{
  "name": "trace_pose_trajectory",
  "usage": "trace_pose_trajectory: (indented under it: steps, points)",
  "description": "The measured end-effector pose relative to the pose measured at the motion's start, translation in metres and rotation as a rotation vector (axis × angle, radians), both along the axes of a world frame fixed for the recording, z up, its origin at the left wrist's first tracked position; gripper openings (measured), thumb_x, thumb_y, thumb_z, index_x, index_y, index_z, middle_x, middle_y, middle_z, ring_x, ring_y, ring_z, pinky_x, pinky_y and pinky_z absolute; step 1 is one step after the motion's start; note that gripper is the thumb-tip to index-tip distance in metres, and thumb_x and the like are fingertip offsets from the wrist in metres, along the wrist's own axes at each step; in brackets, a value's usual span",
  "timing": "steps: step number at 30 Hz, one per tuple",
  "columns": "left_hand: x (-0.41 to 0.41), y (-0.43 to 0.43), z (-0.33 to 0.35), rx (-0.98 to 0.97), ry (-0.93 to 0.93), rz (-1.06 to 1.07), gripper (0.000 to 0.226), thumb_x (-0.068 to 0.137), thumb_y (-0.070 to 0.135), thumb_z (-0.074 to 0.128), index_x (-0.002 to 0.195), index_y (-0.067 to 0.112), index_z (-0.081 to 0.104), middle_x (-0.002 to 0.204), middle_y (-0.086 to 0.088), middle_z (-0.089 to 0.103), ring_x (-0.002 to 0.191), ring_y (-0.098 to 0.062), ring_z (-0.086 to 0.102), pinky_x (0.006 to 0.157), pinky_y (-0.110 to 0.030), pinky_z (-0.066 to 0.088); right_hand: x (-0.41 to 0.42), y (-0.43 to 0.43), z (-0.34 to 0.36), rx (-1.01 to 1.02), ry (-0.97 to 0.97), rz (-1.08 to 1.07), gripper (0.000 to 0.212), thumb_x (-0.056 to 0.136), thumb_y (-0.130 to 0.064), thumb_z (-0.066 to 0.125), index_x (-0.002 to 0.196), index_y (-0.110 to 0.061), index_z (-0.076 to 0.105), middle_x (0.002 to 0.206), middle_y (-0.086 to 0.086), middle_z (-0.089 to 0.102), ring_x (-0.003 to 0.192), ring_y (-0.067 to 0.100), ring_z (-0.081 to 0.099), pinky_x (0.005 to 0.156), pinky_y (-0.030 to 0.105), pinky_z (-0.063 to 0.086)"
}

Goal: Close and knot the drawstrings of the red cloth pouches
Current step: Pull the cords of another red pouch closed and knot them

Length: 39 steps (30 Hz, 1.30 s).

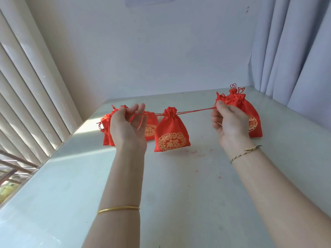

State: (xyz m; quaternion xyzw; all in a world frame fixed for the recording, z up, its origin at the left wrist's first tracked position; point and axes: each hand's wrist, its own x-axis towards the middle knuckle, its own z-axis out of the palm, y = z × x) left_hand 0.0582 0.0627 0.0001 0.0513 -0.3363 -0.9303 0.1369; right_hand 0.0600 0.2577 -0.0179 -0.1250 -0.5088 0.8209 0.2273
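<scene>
Sunlit white bench (179,194) is carrying red pouches (250,113). Left hand (125,126) and right hand (227,120) are pinching the drawstrings (197,110) taut on either side of the middle pouch (172,133); pulling evenly, level with its neck, should be cinching the gathers tight for knotting.

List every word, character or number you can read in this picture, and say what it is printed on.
"福": in gold, on the middle pouch, whose strings the left hand and right hand pinch.
Gold print on the pouch behind the left hand: partly hidden, unreadable.
Gold print on the pouch behind the right hand: partly hidden, unreadable.
No other text shows.
</scene>
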Motion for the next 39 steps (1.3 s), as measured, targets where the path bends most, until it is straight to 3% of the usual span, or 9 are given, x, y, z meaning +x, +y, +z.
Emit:
trace_pose_trajectory:
  steps: [2, 5, 9, 13, 22, 29, 32, 36, 39]
  points:
    - [0.002, 0.000, 0.007, -0.167, 0.063, -0.104, 0.027, 0.097, 0.016, 0.041, 0.073, 0.010, 0.052, 0.058, 0.000, 0.054, 0.050, -0.011, 0.059, 0.063, -0.028, 0.053, 0.004, 0.001, 0.012, 0.077, 0.051, 0.038, 0.023, 0.090, -0.022, 0.059, 0.067, -0.017, 0.061, 0.061, -0.004, 0.058, 0.045, 0.002, 0.050, 0.045, 0.015, 0.041]
    - [0.012, 0.009, 0.018, -0.649, 0.084, -0.182, 0.022, 0.095, 0.017, 0.050, 0.083, 0.010, 0.066, 0.056, 0.003, 0.038, 0.042, -0.005, 0.033, 0.048, -0.020, 0.035, 0.013, -0.002, 0.034, 0.198, 0.145, 0.138, 0.023, 0.090, -0.024, 0.059, 0.068, -0.018, 0.063, 0.058, -0.006, 0.061, 0.047, 0.004, 0.050, 0.047, 0.016, 0.040]
    - [0.024, 0.024, 0.030, -1.075, 0.115, -0.197, 0.018, 0.090, 0.019, 0.057, 0.082, 0.018, 0.073, 0.043, 0.014, 0.035, 0.040, -0.005, 0.029, 0.046, -0.019, 0.027, 0.030, -0.020, 0.055, 0.488, 0.245, 0.241, 0.021, 0.090, -0.022, 0.058, 0.070, -0.017, 0.065, 0.063, -0.003, 0.064, 0.049, 0.007, 0.052, 0.048, 0.018, 0.040]
    - [0.030, 0.028, 0.035, -1.270, 0.100, -0.243, 0.018, 0.087, 0.021, 0.058, 0.083, 0.015, 0.075, 0.041, 0.011, 0.032, 0.040, -0.008, 0.026, 0.049, -0.025, 0.023, 0.040, -0.029, 0.063, 0.677, 0.322, 0.196, 0.016, 0.087, -0.021, 0.062, 0.073, -0.017, 0.069, 0.062, -0.009, 0.063, 0.051, 0.001, 0.050, 0.050, 0.015, 0.039]
    - [0.038, 0.030, 0.040, -1.296, 0.106, -0.503, 0.020, 0.082, 0.020, 0.059, 0.087, 0.008, 0.073, 0.050, 0.008, 0.029, 0.043, -0.010, 0.023, 0.047, -0.024, 0.022, 0.041, -0.029, 0.064, 0.706, 0.344, 0.183, 0.015, 0.085, -0.017, 0.065, 0.073, -0.010, 0.070, 0.048, -0.017, 0.057, 0.048, -0.003, 0.047, 0.052, 0.008, 0.036]
    - [0.034, 0.033, 0.035, -1.138, 0.127, -0.391, 0.032, 0.095, 0.023, 0.050, 0.087, 0.001, 0.071, 0.055, 0.002, 0.034, 0.040, -0.008, 0.023, 0.040, -0.017, 0.022, 0.037, -0.026, 0.063, 0.766, 0.116, 0.258, 0.041, 0.097, -0.041, 0.039, 0.096, -0.012, 0.068, 0.076, 0.000, 0.063, 0.062, 0.010, 0.057, 0.059, 0.025, 0.047]
    - [0.031, 0.031, 0.034, -1.058, 0.087, -0.342, 0.036, 0.095, 0.022, 0.051, 0.093, -0.011, 0.066, 0.060, -0.005, 0.035, 0.043, -0.010, 0.023, 0.039, -0.018, 0.021, 0.039, -0.021, 0.062, 0.791, 0.094, 0.383, 0.022, 0.092, -0.026, 0.052, 0.094, -0.012, 0.069, 0.075, -0.001, 0.067, 0.071, 0.010, 0.063, 0.063, 0.028, 0.050]
    - [0.032, 0.031, 0.035, -0.958, 0.094, -0.351, 0.039, 0.096, 0.018, 0.050, 0.063, 0.010, 0.069, 0.056, -0.001, 0.041, 0.043, -0.008, 0.025, 0.037, -0.017, 0.020, 0.037, -0.019, 0.059, 0.848, 0.209, 0.375, 0.009, 0.084, -0.009, 0.063, 0.091, -0.012, 0.067, 0.079, 0.000, 0.070, 0.074, 0.005, 0.069, 0.062, 0.025, 0.053]
    - [0.032, 0.032, 0.036, -0.946, 0.096, -0.352, 0.034, 0.096, 0.017, 0.049, 0.069, 0.006, 0.066, 0.056, -0.001, 0.043, 0.043, -0.008, 0.026, 0.038, -0.017, 0.021, 0.035, -0.023, 0.056, 0.959, 0.282, 0.276, 0.002, 0.082, -0.008, 0.066, 0.084, -0.008, 0.068, 0.078, 0.002, 0.071, 0.074, 0.012, 0.068, 0.062, 0.027, 0.053]
